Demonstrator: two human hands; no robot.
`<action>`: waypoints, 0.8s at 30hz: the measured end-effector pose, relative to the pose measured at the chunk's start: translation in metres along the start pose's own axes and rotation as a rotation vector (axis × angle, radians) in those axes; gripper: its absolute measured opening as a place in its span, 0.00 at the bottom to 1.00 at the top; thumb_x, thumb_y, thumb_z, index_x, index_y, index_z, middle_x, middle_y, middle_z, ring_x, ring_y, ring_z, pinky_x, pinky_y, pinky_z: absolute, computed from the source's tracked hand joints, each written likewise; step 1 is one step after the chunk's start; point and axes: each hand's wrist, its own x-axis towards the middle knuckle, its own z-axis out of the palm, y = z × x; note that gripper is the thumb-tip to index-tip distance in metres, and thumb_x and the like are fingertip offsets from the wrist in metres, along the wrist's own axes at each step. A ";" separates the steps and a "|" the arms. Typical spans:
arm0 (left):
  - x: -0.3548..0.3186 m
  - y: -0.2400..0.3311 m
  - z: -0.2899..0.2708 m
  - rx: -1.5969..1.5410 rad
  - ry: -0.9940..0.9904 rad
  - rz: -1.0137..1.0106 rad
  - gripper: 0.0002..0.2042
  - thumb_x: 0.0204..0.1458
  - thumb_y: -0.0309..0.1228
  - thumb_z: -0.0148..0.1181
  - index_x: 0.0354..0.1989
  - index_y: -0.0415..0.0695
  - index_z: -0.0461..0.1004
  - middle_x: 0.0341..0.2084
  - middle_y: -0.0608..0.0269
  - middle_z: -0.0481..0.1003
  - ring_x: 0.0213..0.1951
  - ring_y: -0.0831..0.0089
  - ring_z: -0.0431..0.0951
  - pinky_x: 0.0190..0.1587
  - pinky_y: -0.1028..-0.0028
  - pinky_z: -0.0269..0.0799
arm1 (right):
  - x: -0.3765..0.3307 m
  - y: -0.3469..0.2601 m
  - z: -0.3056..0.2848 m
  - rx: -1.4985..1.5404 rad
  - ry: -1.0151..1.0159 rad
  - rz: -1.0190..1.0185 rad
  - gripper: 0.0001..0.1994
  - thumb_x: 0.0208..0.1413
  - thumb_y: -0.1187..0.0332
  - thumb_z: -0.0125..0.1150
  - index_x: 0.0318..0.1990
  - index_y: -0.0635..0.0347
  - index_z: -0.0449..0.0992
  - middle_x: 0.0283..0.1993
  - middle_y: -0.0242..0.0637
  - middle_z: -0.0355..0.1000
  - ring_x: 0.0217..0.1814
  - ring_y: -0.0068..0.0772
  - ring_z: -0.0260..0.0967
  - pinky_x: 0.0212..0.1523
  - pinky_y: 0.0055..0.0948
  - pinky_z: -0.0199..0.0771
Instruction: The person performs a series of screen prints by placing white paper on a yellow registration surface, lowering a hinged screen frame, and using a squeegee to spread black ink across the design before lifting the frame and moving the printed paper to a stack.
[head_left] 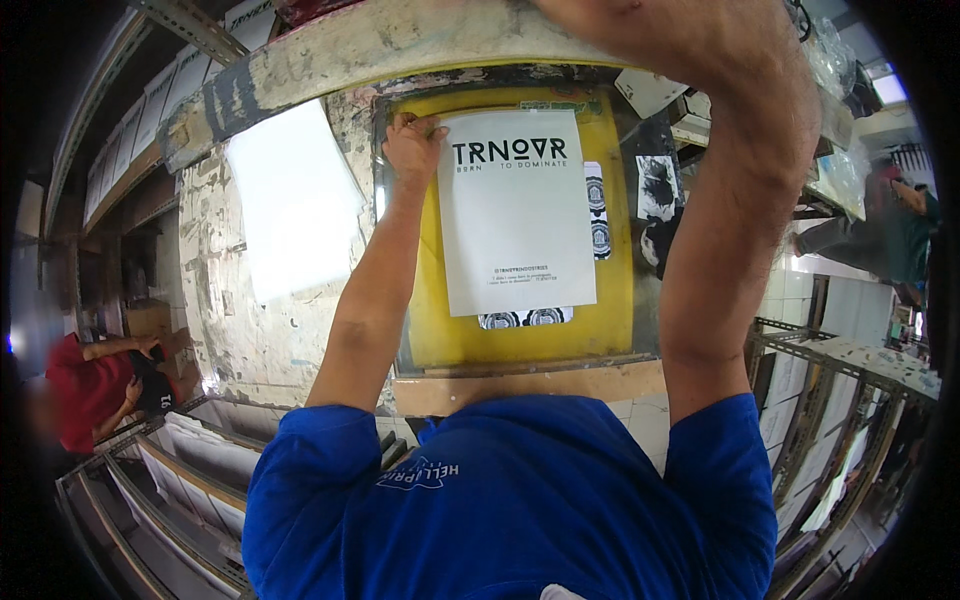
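A white sheet with black printing (518, 220) lies on a yellow panel (425, 330) set in a worn dark frame. At the sheet's top left corner, my left hand (413, 145) has its fingers closed on the edge. My right arm reaches up past the panel's right side. The part of my right hand (610, 18) that shows is at the top edge of the view, beyond the sheet, and its fingers are cut off. Small black-and-white printed pieces (597, 210) peek out from under the sheet's right side and its lower edge.
A stack of blank white sheets (292, 200) lies to the left on a stained worktable (212, 330). A paint-marked beam (330, 45) crosses the far side. Metal racks (850, 365) with sheets stand on both sides. Other people (90, 390) are at far left and far right.
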 end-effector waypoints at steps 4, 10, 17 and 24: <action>0.008 -0.006 -0.003 -0.547 -0.171 -0.203 0.12 0.48 0.38 0.76 0.34 0.43 0.84 0.32 0.64 0.83 0.34 0.69 0.79 0.40 0.67 0.73 | 0.002 0.007 -0.001 0.072 -0.029 -0.094 0.22 0.42 0.66 0.56 0.45 0.66 0.85 0.37 0.54 0.82 0.36 0.48 0.80 0.45 0.38 0.80; -0.020 0.021 -0.052 -0.730 0.003 -0.108 0.07 0.54 0.27 0.70 0.34 0.34 0.81 0.24 0.60 0.81 0.26 0.78 0.75 0.34 0.77 0.69 | 0.011 0.024 0.014 0.059 0.048 -0.068 0.21 0.46 0.67 0.56 0.47 0.65 0.85 0.37 0.52 0.83 0.34 0.43 0.79 0.42 0.34 0.79; -0.056 -0.044 -0.148 -0.948 0.332 -0.352 0.07 0.57 0.25 0.67 0.36 0.32 0.81 0.28 0.64 0.79 0.32 0.79 0.75 0.39 0.78 0.71 | 0.015 -0.011 0.013 -0.172 -0.071 0.071 0.22 0.49 0.68 0.59 0.53 0.64 0.83 0.37 0.44 0.83 0.34 0.31 0.77 0.39 0.28 0.78; -0.125 -0.180 -0.227 -0.873 0.748 -0.478 0.04 0.59 0.23 0.67 0.38 0.35 0.80 0.32 0.64 0.81 0.35 0.79 0.77 0.43 0.78 0.74 | 0.002 0.003 0.050 -0.291 0.233 -0.150 0.22 0.49 0.74 0.59 0.54 0.69 0.81 0.39 0.43 0.83 0.34 0.29 0.77 0.41 0.28 0.79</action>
